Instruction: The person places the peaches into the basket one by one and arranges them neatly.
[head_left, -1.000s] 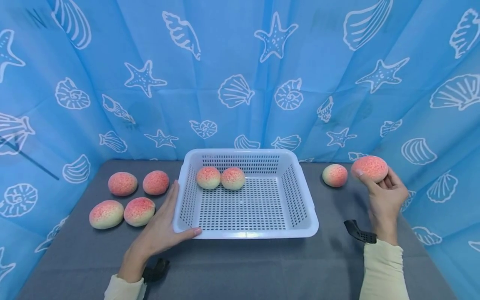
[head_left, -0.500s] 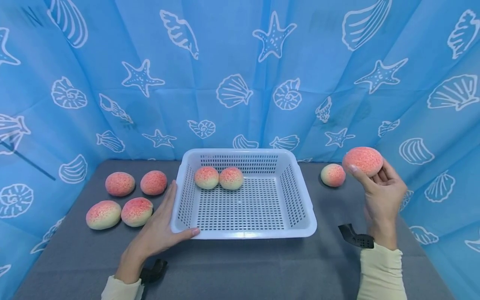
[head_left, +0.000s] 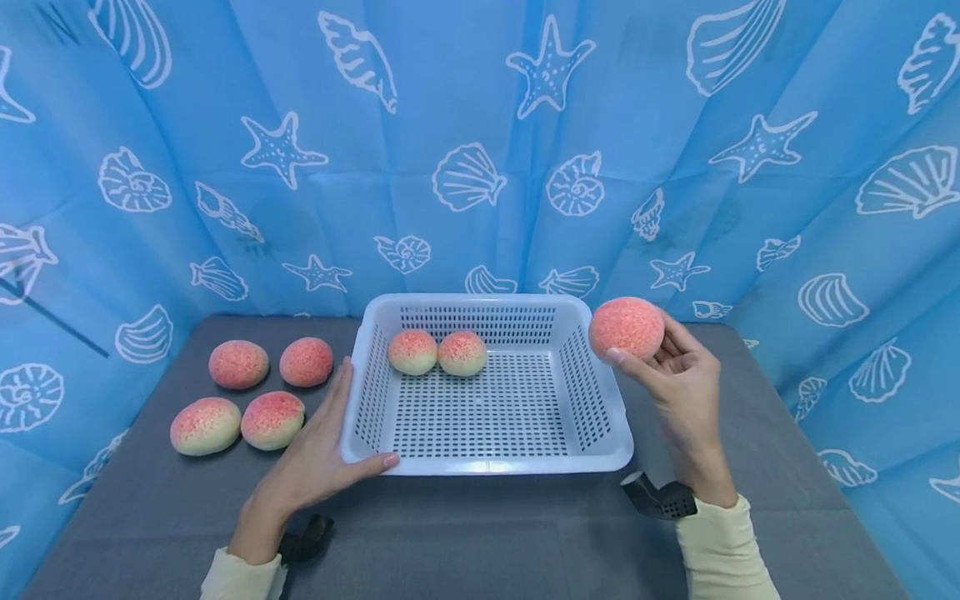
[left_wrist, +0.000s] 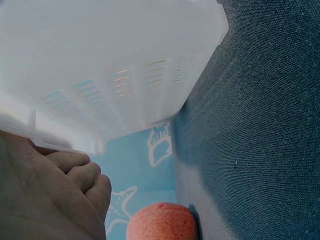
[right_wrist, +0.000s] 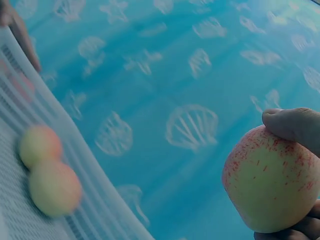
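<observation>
Swings one peach (head_left: 626, 327) leftward since the earlier frame to near the basket (head_left: 489, 467)'s right rim, gripping it in the right hand (head_left: 686, 383), touching the basket's left side with a straight-fingered left hand (head_left: 317, 460), seemingly mid-carry, probably calling next for lowering inside.

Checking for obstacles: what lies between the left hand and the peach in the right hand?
The basket, with two peaches inside; the head view shows it.

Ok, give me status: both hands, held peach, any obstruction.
Right hand grips peach, raised near right rim of basket. Left hand touches basket's left side. Nothing seen blocking.
</observation>
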